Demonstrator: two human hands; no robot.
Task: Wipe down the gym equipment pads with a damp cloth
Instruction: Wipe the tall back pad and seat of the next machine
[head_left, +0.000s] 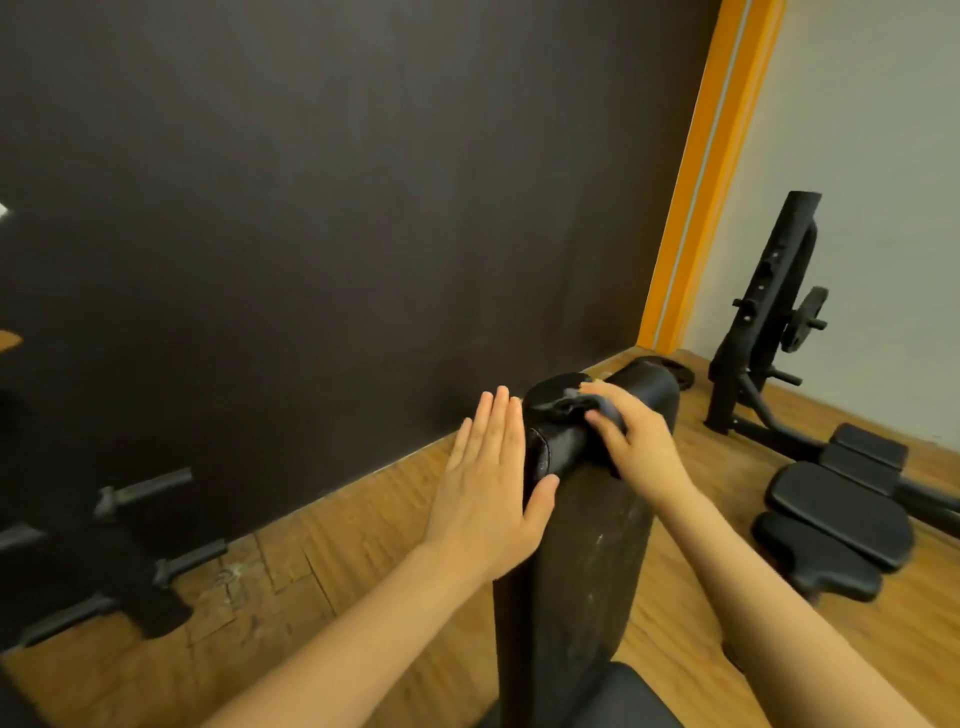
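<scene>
Gripping the cloth (597, 405) atop the roller pad (644, 400), the right hand (636, 441) presses (left hand (493, 493) flat alongside).

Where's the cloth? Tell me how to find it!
Find the tall black pad in the middle, with a roller pad across its top. The cloth is bunched under the right hand on that roller: it is grey and crumpled, while everything around it is smooth and black.
</scene>
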